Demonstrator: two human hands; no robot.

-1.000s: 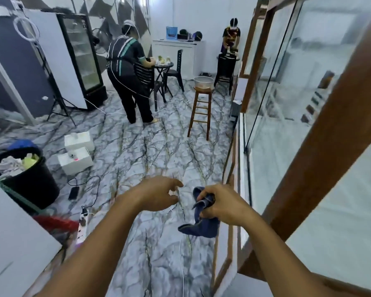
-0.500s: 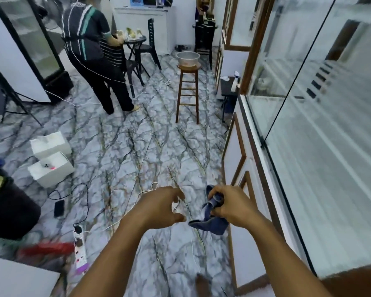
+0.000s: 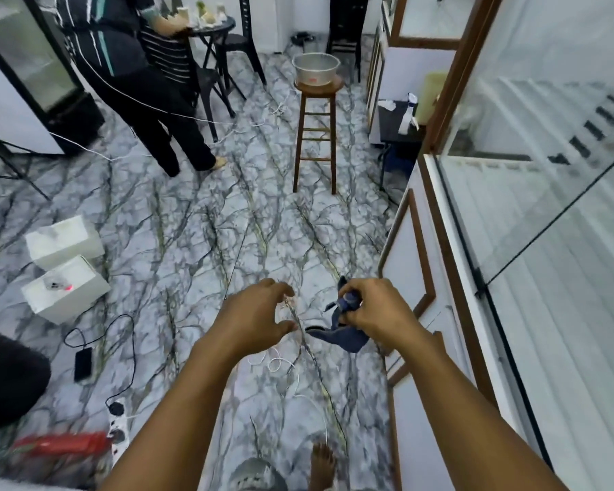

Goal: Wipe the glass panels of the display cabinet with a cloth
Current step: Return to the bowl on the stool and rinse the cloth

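The display cabinet stands along my right, with a brown wooden frame [image 3: 451, 242] and large glass panels [image 3: 553, 193] joined at a black seam. My right hand [image 3: 373, 310] is closed on a dark blue cloth [image 3: 344, 336] that hangs crumpled below the fist, over the floor and left of the cabinet's lower white doors. My left hand [image 3: 259, 318] hovers just left of the cloth with fingers spread and curled, holding nothing. Neither hand touches the glass.
A wooden stool [image 3: 318, 136] carrying a metal bowl [image 3: 315, 68] stands ahead on the marble floor. A person [image 3: 135, 83] stands by a black table and chairs at upper left. Two white boxes [image 3: 64, 264], a power strip [image 3: 117, 430] and cables lie at left.
My view has tilted down toward the floor and my feet. Both hands stay close together, the right keeping the cloth, the left opening its fingers a little wider.
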